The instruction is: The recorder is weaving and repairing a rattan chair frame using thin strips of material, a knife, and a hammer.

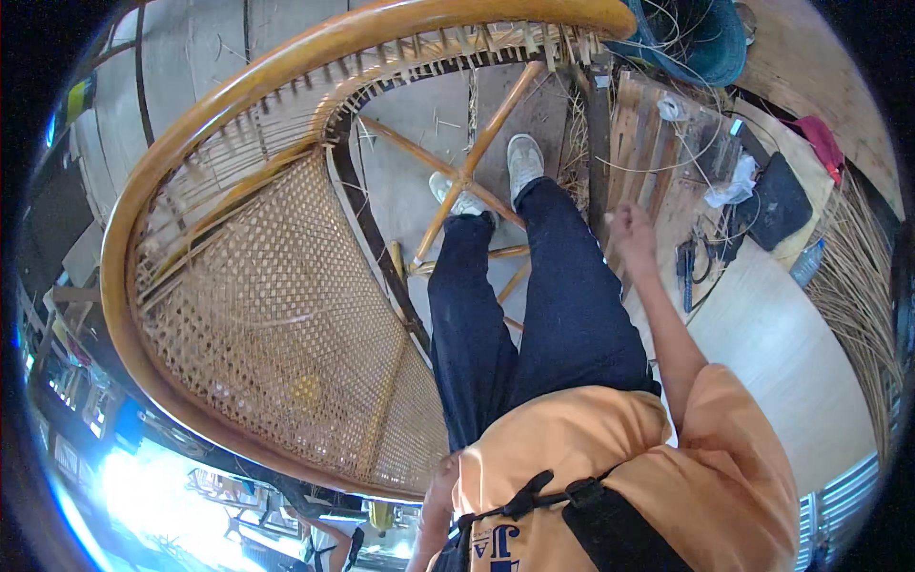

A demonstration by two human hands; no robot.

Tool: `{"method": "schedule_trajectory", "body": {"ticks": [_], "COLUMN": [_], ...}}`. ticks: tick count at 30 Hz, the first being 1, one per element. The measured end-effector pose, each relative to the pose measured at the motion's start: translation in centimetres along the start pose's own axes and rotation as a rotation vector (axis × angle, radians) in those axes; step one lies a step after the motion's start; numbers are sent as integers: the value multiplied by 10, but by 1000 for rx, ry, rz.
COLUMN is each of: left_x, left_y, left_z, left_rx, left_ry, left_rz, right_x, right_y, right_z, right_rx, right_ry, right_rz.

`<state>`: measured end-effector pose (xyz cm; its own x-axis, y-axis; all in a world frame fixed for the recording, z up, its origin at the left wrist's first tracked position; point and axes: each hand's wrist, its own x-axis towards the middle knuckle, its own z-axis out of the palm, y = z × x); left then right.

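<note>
A large rattan chair frame [112,248] with a thick, glossy curved rim stands in front of me and to my left. Woven cane mesh [286,315] fills its left side, while bare spokes and short strand ends line the far stretch of rim. My left hand [444,474] is at the near lower edge of the woven part, its fingers mostly hidden. Over the wooden boards to the right of my legs, my right hand [632,234] has its fingers curled together. Whether it pinches something thin is too small to tell.
Crossed rattan legs [465,179] lie between my shoes. On the right are a dark-handled tool [686,272], a black pouch [782,202], a plastic bottle [808,262] and a bundle of long cane strands [858,296]. A blue basket [701,48] stands at the far right.
</note>
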<state>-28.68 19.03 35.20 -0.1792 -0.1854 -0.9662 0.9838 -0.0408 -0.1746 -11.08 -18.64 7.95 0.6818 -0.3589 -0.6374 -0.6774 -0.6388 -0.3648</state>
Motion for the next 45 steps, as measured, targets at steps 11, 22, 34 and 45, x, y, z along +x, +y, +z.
{"method": "schedule_trajectory", "body": {"ticks": [11, 22, 34, 45], "left_x": [69, 228, 288, 282], "left_y": [57, 306, 382, 389], "left_z": [-37, -35, -40, -74], "left_rx": [214, 492, 739, 645], "left_ry": [-203, 638, 1091, 1338], "left_rz": [4, 1079, 1842, 1621], "right_x": [-96, 51, 151, 142], "right_y": [-26, -89, -134, -108], "right_z": [-13, 4, 84, 110], "right_rx": [-27, -466, -489, -329], "right_ry": [-345, -894, -491, -224], "right_rz": [-111, -595, -1014, -1046]}}
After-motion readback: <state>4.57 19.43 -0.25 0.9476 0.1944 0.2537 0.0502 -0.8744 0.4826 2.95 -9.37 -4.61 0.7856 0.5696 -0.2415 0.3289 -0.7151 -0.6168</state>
